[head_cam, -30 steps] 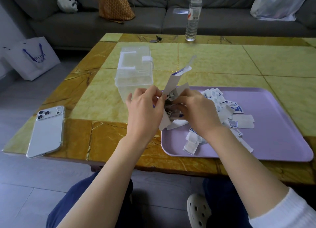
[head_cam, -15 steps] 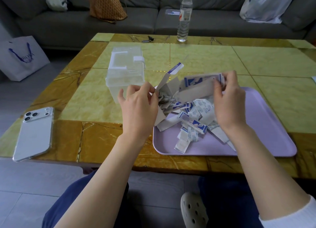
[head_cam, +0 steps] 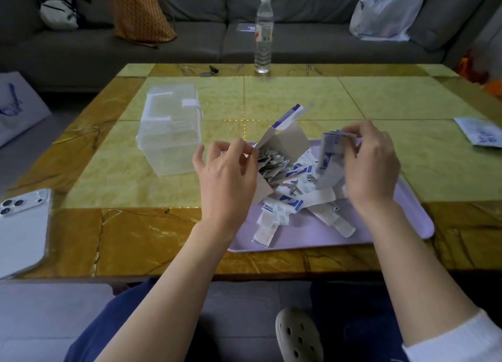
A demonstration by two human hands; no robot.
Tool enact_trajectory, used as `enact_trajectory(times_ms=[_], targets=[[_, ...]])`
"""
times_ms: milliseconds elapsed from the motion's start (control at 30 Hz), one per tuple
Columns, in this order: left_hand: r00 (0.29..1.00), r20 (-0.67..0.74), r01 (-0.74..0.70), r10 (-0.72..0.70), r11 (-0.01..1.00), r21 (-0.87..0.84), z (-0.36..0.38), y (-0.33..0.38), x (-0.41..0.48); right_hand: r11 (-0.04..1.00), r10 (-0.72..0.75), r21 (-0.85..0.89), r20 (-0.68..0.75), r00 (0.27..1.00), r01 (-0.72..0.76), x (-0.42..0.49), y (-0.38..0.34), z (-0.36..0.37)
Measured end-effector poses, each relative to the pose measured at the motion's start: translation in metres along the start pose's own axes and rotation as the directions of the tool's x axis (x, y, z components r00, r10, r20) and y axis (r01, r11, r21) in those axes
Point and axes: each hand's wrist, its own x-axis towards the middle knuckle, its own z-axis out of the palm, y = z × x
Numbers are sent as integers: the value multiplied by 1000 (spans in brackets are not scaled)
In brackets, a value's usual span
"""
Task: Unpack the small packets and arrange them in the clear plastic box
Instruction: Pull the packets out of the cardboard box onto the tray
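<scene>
My left hand (head_cam: pixel 228 174) grips an opened grey cardboard carton (head_cam: pixel 285 141) with a blue and white flap, tilted over the lilac tray (head_cam: pixel 385 225); small packets show inside its mouth. My right hand (head_cam: pixel 369 166) pinches a bunch of small white and blue packets (head_cam: pixel 332 147) above the tray. A loose pile of packets (head_cam: pixel 293 206) lies on the tray below both hands. The clear plastic box (head_cam: pixel 169 133) stands on the table to the left of the carton, its lid down.
A white phone (head_cam: pixel 21 228) lies at the table's front left edge. A water bottle (head_cam: pixel 263 35) stands at the far edge, with keys (head_cam: pixel 209 72) nearby. A printed sheet (head_cam: pixel 480 130) lies at the right edge. Behind is a grey sofa with bags.
My right hand drew a bunch of packets out of the carton and moved right, away from my left hand. More packets lie on the tray. The view shifted left.
</scene>
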Motion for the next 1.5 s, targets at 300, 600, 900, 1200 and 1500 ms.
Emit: enact_trajectory(times_ms=[300, 600, 900, 1200, 1500], targets=[[999, 3, 43, -43, 998, -38, 6, -1, 1, 999, -48, 2, 76, 996, 48, 0, -1, 19], [988, 12, 156, -156, 981, -111, 2, -10, 6, 922, -310, 294, 175, 935, 251, -16, -50, 21], [986, 54, 162, -156, 978, -132, -5, -14, 6, 941, -337, 189, 487, 806, 280, -20, -59, 26], [984, 35, 178, -175, 976, -122, -10, -19, 9, 971, -212, 171, 281, 936, 169, -9, -48, 28], [966, -20, 256, -258, 963, -83, -13, -24, 13, 949, 27, 301, 225, 974, -96, 2, -24, 19]])
